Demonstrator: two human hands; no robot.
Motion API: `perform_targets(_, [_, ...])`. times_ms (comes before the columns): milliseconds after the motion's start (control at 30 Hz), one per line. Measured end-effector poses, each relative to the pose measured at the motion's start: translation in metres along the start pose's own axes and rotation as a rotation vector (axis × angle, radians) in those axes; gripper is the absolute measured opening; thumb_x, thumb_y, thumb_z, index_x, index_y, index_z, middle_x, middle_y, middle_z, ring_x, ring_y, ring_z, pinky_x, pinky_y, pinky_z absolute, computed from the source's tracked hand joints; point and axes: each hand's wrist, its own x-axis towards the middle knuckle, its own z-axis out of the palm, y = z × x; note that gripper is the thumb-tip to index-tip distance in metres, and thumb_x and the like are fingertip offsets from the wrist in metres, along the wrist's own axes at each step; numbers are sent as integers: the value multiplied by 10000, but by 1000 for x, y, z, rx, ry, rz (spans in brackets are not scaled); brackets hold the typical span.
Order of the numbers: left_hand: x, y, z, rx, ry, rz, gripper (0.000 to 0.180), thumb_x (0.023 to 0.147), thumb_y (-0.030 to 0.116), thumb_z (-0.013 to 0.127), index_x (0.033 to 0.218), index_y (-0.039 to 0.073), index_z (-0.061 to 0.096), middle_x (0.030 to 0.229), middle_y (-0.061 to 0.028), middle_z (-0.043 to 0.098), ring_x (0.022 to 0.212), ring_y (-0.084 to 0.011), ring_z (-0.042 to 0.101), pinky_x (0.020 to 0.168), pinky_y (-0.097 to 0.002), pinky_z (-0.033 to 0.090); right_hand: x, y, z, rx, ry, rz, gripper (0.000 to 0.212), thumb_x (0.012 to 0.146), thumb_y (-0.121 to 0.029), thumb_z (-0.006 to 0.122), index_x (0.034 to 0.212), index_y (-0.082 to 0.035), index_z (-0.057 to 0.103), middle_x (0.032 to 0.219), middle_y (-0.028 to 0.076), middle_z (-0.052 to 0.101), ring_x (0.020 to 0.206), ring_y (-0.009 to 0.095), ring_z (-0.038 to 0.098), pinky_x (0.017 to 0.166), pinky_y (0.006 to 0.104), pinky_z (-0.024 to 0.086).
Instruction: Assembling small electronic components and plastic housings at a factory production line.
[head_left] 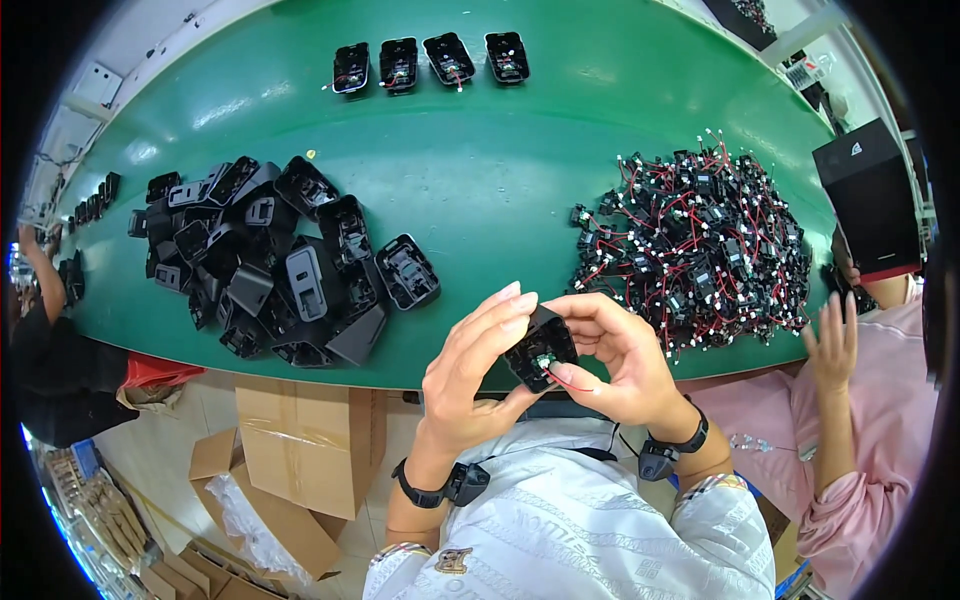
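Observation:
Between my two hands, just past the table's near edge, is a black plastic housing (530,368) with its hollow side facing me. My left hand (474,362) wraps its left side, fingers along the top and thumb underneath. My right hand (618,362) grips the right side, with the thumb at a small connector (546,361) and red wire (572,381) inside the housing. To the left lies a heap of black housings (250,285), one resting at its right edge. On the right is a pile of small black parts with red and black wires (700,250).
Several housings with wired parts (398,66) stand in a row at the far side of the green table (470,170). Cardboard boxes (300,440) stand on the floor at left. A co-worker in pink (865,430) sits at right; another person (45,340) is at far left.

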Motion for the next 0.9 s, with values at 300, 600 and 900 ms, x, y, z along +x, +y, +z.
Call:
perform_targets(300, [0,3,1,59,27,-2,635,681,1,865,1261,-2,607,1283,-212,676,1221,-417,646,1024,-466,539,-1,16,13,-200,148,-143,437,854,0,734,1269,29,599,1091,96,716,1012,139,690,867,290,562])
perform_targets(600, [-7,-2,5,89,-26,50,726,712,135,934,1316,18,548,1285,-224,662,1203,-412,652,1030,-498,546,2,12,14,-55,116,-51,394,862,4,673,1247,35,591,1085,34,638,1027,90,594,920,271,485])
perform_targets(900, [5,7,-1,170,-23,-74,806,654,172,943,1349,-10,578,1250,-215,645,1123,-334,650,950,-419,547,-1,-10,9,-479,250,-345,675,800,-54,771,1420,6,514,1406,177,539,963,180,688,812,313,569])
